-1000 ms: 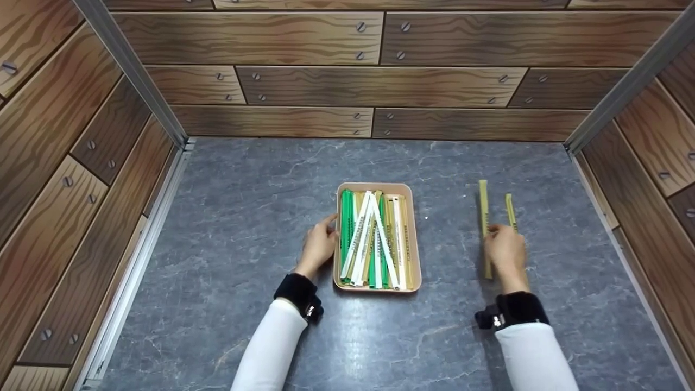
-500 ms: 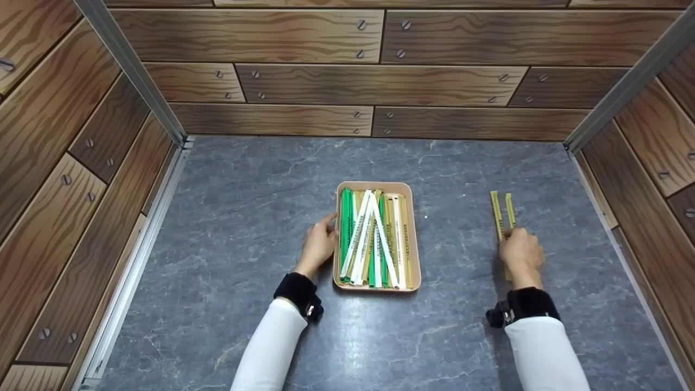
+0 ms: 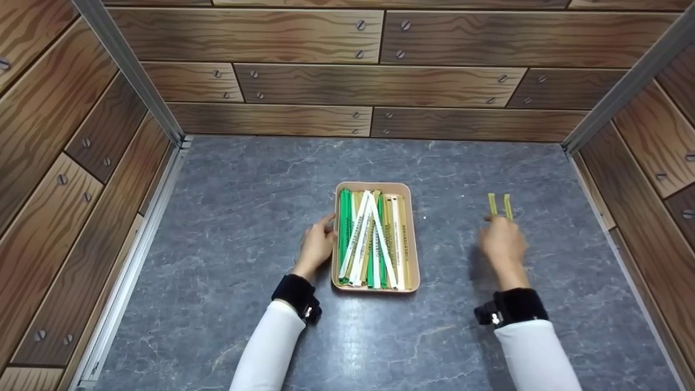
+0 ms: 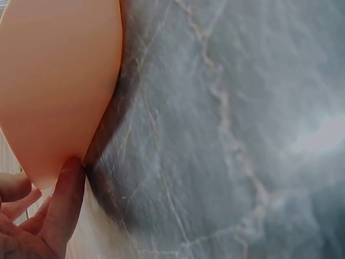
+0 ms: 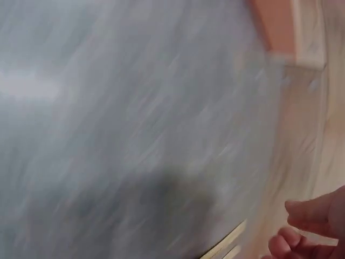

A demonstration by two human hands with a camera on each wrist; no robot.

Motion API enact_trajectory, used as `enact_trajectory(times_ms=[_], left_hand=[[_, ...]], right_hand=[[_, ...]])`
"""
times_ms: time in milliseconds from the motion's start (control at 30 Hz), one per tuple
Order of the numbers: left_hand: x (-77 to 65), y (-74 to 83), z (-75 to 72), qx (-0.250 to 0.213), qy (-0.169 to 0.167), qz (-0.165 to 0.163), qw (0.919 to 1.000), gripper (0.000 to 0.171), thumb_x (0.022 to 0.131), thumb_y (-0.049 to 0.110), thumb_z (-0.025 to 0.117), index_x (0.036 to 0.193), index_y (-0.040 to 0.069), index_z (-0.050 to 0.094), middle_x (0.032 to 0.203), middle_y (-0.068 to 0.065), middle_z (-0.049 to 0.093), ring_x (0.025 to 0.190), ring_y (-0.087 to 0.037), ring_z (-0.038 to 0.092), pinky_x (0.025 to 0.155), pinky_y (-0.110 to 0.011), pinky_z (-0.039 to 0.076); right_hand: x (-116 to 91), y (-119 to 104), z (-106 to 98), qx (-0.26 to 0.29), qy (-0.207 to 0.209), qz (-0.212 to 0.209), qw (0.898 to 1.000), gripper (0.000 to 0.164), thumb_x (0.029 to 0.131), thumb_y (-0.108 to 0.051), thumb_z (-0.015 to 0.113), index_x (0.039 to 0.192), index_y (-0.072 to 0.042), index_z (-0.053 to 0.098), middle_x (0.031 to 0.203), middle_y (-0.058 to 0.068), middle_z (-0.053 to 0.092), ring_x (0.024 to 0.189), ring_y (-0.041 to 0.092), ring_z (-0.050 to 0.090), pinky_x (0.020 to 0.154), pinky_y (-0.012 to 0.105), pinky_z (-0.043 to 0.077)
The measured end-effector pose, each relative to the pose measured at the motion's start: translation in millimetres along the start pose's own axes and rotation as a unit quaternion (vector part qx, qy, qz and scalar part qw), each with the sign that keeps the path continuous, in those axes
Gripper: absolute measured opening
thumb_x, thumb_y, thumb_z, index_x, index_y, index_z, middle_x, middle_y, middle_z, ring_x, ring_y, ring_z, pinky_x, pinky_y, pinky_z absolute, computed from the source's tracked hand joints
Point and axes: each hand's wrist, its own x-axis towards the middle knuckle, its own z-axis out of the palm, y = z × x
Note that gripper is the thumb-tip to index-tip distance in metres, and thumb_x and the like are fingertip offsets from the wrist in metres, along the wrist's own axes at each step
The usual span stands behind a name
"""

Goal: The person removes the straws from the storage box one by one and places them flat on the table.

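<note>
A tan rectangular tray (image 3: 416, 260) holds several slim wrapped sticks (image 3: 380, 239), green, white and yellowish, printed with small dark text; they look like wrapped straws. My left hand (image 3: 316, 244) touches the tray's left wall from outside. In the left wrist view its fingertips rest against the smooth tray wall (image 4: 59, 81). Two yellowish wrapped sticks (image 3: 492, 203) lie side by side on the table to the right, mostly hidden under my right hand (image 3: 503, 245). The right wrist view shows the hand (image 5: 315, 232) apart from these sticks (image 5: 226, 240), thumb and fingers separated, holding nothing.
The grey marbled tabletop (image 3: 260, 190) is bounded by wood-patterned walls (image 3: 315, 87) at the back and both sides. A metal rail (image 3: 136, 239) runs along the left edge. Small white specks (image 3: 424, 218) lie between tray and sticks.
My right hand moved one yellowish stick rightward until it lay beside the other, then let go and shifted slightly left and forward over both. My left hand and the tray stayed in place.
</note>
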Motion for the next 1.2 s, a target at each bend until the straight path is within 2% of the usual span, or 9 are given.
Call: enact_trajectory(times_ms=[100, 233, 367, 500, 567, 633, 733, 867, 1200], left_hand=[[-0.2, 0.0, -1.2, -0.006, -0.002, 0.0, 1.0, 0.05, 0.093, 0.003, 0.06, 0.142, 0.012, 0.054, 0.104, -0.013, 0.071, 0.095, -0.026, 0.067, 0.087, -0.041, 0.051], [-1.3, -1.4, -1.7, -0.002, -0.003, 0.0, 1.0, 0.05, 0.093, 0.003, 0.06, 0.142, 0.013, 0.054, 0.102, -0.012, 0.072, 0.093, -0.025, 0.067, 0.086, -0.041, 0.051], [-2.5, -2.8, -2.3, 0.002, -0.003, -0.001, 1.0, 0.05, 0.093, 0.003, 0.06, 0.141, 0.013, 0.055, 0.101, -0.011, 0.072, 0.093, -0.024, 0.067, 0.086, -0.04, 0.051], [-3.4, -0.9, -2.0, -0.005, -0.004, 0.014, 0.9999, 0.049, 0.093, 0.001, 0.058, 0.141, 0.009, 0.054, 0.101, -0.013, 0.072, 0.092, -0.026, 0.068, 0.084, -0.041, 0.052], [-3.7, -0.2, -1.1, 0.0, -0.001, 0.024, 0.9997, 0.049, 0.092, 0.0, 0.057, 0.14, 0.007, 0.054, 0.099, -0.013, 0.072, 0.09, -0.027, 0.068, 0.082, -0.043, 0.053], [-3.5, 0.1, -0.2, 0.013, 0.005, 0.033, 0.9994, 0.049, 0.091, -0.001, 0.056, 0.139, 0.006, 0.055, 0.095, -0.012, 0.071, 0.085, -0.026, 0.067, 0.078, -0.043, 0.053], [-3.6, 1.2, -0.1, 0.019, 0.009, 0.032, 0.9993, 0.049, 0.091, -0.001, 0.056, 0.139, 0.006, 0.055, 0.094, -0.012, 0.071, 0.083, -0.026, 0.066, 0.076, -0.043, 0.053], [-2.4, 2.3, -0.5, 0.013, -0.001, 0.026, 0.9996, 0.049, 0.092, 0.0, 0.056, 0.141, 0.007, 0.054, 0.097, -0.014, 0.071, 0.087, -0.028, 0.067, 0.079, -0.044, 0.053], [0.8, 0.2, 0.0, 0.012, -0.01, 0.015, 0.9998, 0.052, 0.092, 0.0, 0.057, 0.142, 0.01, 0.053, 0.096, -0.011, 0.071, 0.083, -0.026, 0.067, 0.077, -0.042, 0.054]], right_hand=[[-10.0, -30.1, 7.2, 0.023, 0.013, -0.078, 0.997, 0.036, 0.087, -0.008, 0.058, 0.121, 0.001, 0.066, 0.101, 0.025, 0.068, 0.084, 0.042, 0.065, 0.066, 0.054, 0.05], [-24.4, -66.2, 22.2, 0.048, -0.01, -0.153, 0.987, 0.03, 0.085, -0.003, 0.061, 0.114, 0.002, 0.069, 0.087, 0.017, 0.068, 0.07, 0.029, 0.063, 0.06, 0.045, 0.051], [-37.9, -98.5, 37.7, 0.059, -0.05, -0.191, 0.978, 0.028, 0.086, -0.003, 0.064, 0.113, 0.0, 0.07, 0.088, 0.014, 0.069, 0.07, 0.024, 0.062, 0.059, 0.04, 0.053], [-48.9, -123.0, 56.1, 0.061, -0.096, -0.21, 0.971, 0.03, 0.085, 0.001, 0.065, 0.115, 0.0, 0.069, 0.093, 0.014, 0.069, 0.068, 0.022, 0.061, 0.058, 0.035, 0.053], [-54.5, -131.9, 64.8, 0.043, -0.113, -0.227, 0.966, 0.031, 0.084, 0.003, 0.066, 0.115, -0.001, 0.069, 0.098, 0.014, 0.07, 0.074, 0.023, 0.063, 0.064, 0.035, 0.055], [-60.1, -138.8, 72.4, 0.016, -0.127, -0.241, 0.962, 0.032, 0.083, 0.002, 0.068, 0.115, -0.002, 0.07, 0.105, 0.016, 0.069, 0.083, 0.027, 0.065, 0.07, 0.037, 0.056], [-65.9, -145.5, 81.9, -0.046, -0.123, -0.263, 0.956, 0.03, 0.084, -0.001, 0.069, 0.113, -0.006, 0.072, 0.109, 0.019, 0.066, 0.094, 0.034, 0.064, 0.076, 0.044, 0.056], [-68.5, -146.3, 92.2, -0.102, -0.114, -0.262, 0.953, 0.027, 0.087, -0.007, 0.068, 0.113, -0.012, 0.074, 0.105, 0.021, 0.063, 0.087, 0.037, 0.062, 0.07, 0.048, 0.055], [-67.2, -143.2, 102.5, -0.082, -0.139, -0.242, 0.957, 0.042, 0.082, 0.007, 0.062, 0.119, -0.012, 0.071, 0.11, 0.023, 0.06, 0.085, 0.033, 0.061, 0.068, 0.043, 0.056]])
